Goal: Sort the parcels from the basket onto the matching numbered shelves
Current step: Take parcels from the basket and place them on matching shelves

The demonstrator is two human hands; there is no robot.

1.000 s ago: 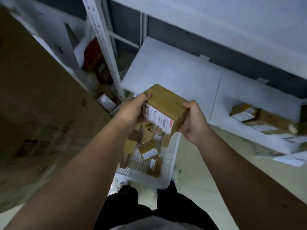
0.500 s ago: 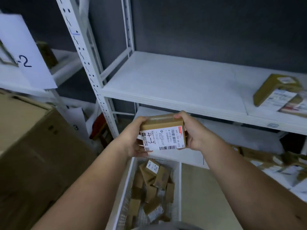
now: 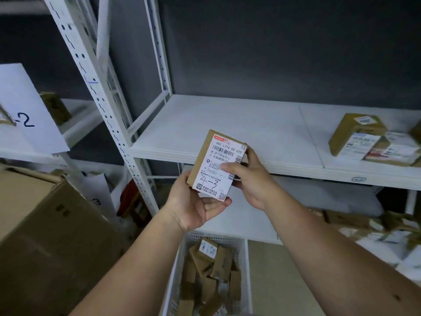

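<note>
A: Where was the parcel (image 3: 218, 164)?
B: Up in front of the middle shelf (image 3: 227, 133), held in both hands, above the basket (image 3: 174, 277). Stood on end, tilted a bit to the right, label facing the cam.

A: Grip?
B: Left hand (image 3: 193, 204) cupped the bottom end, fingers curled under the lower edge, thumb up the left side. Right hand (image 3: 252, 181) clamped the right edge, thumb pressed across the label approx. mid-height. Both closed on it.

A: Label legible?
B: Yes. "4-3" handwritten near the bottom, barcode plus "642 L714 00 015" at the top, QR code in the lower corner. Small print too fine to read.

A: Basket?
B: White, perforated, on the floor below the arms. Lots of small brown boxes (image 3: 211, 267) piled loose in it, one w/ a white label showing.

A: Shelves?
B: White metal rack, dark wall behind. Middle shelf bare on the left; a few labelled boxes (image 3: 360, 137) at its right end. More boxes (image 3: 355, 222) on the shelf below, right side, blurred. Paper sign (image 3: 25, 119) on the left rack read "-2"; first character hidden. Lower sign (image 3: 96, 199) showed a "3". Big carton (image 3: 45, 236) at lower left.
</note>
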